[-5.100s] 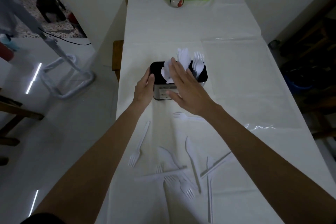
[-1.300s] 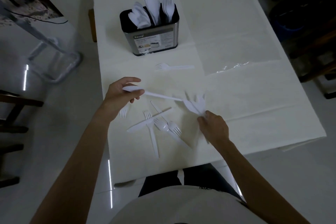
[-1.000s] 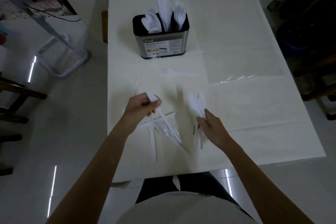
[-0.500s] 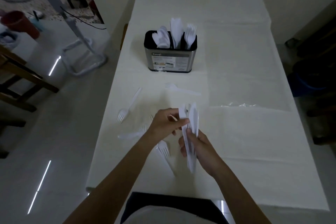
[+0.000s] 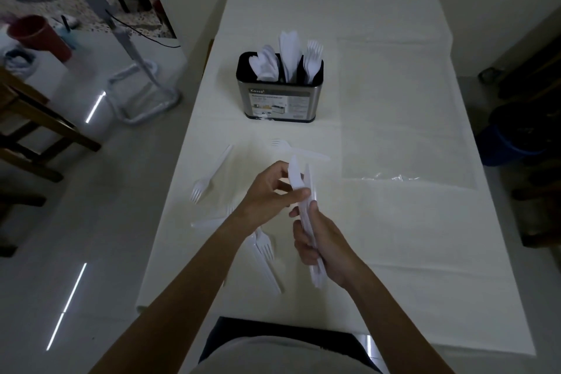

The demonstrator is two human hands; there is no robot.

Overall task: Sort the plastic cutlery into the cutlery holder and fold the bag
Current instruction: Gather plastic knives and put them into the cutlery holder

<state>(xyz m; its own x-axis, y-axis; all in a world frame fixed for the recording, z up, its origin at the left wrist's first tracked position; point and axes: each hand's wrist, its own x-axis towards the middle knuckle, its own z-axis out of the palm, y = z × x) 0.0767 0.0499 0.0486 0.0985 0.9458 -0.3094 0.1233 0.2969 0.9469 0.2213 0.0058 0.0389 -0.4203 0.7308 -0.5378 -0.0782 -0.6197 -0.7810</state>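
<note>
While both forearms reach in from the near edge and meet above the middle of the white-covered surface (image 5: 394, 237), the scene reads like this from left to right. Farthest left on the cloth lies a single fork (image 5: 211, 174), tines toward the person, handle angled up and to the right, well apart from everything else. Just right of it, a pale piece of cutlery (image 5: 209, 223) pokes out from under the left wrist; its type is hard to tell.

The left hand (image 5: 268, 193) is raised off the cloth, wrist bent, thumb and fingertips pinched on the upper part of a bundle of knives (image 5: 302, 188). Below that forearm, two or three forks (image 5: 265, 249) lie together, tines away from the person and handles running toward the near edge.

The right hand (image 5: 318, 241) is wrapped around the lower half of the same bundle, fingers curled and closed, with the handles sticking out past the heel of the palm. The bundle stands nearly upright, tilted slightly left at the top.

Beyond the hands, one more fork (image 5: 296, 150) lies crosswise. Farther back stands the cutlery holder (image 5: 280, 100), steel-sided with a black rim, already holding spoons, knives and forks in its three compartments. To the right, the clear plastic bag (image 5: 403, 136) lies flat and unfolded.
</note>
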